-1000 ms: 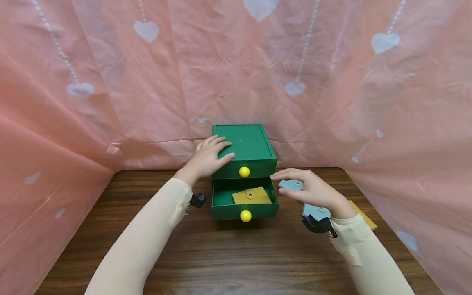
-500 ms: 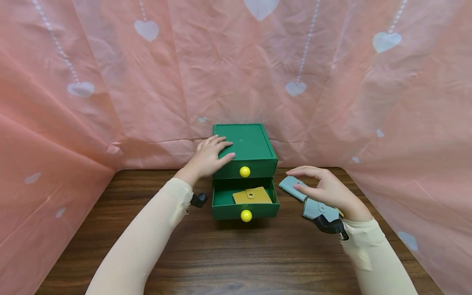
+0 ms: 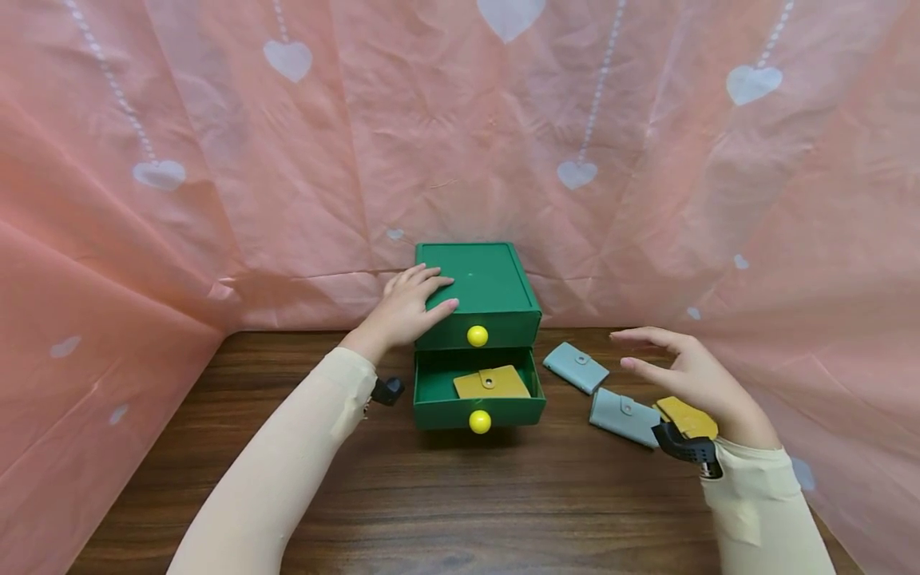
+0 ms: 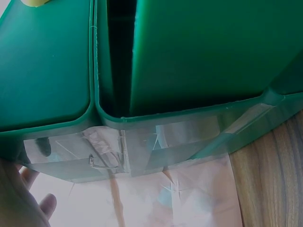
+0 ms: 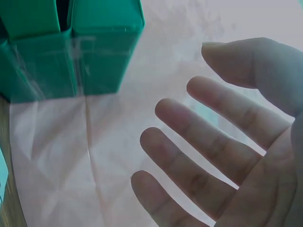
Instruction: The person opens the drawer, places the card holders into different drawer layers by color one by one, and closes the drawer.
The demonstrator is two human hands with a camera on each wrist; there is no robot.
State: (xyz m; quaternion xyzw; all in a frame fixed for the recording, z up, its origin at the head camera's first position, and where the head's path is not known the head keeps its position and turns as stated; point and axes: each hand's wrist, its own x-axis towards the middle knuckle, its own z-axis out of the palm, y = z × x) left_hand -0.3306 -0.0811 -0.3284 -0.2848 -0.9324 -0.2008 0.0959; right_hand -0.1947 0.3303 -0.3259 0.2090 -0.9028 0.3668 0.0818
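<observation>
My left hand [image 3: 410, 305] rests with spread fingers on the left side of the top of a green two-drawer box [image 3: 481, 275]. The upper drawer is closed, with a yellow knob [image 3: 477, 336]. Below it the lower drawer [image 3: 460, 413] is pulled out, and a yellow card wallet [image 3: 496, 383] with a snap strap lies inside. My right hand [image 3: 693, 375] hovers over the right side of the table, fingers extended, holding nothing. Under and beside it lie a light blue card wallet [image 3: 576, 368], a second light blue wallet [image 3: 621, 417] and a yellow wallet [image 3: 683, 415], partly hidden by the wrist camera.
The box stands on a dark wood table [image 3: 460, 503] near its back edge. A pink curtain [image 3: 460, 144] with white hearts hangs behind and along both sides. In the right wrist view the box's side [image 5: 102, 61] appears beyond the fingers.
My right hand has moved right, away from the open drawer, uncovering the two blue wallets and more of the yellow one on the table. My left hand has stayed on the box.
</observation>
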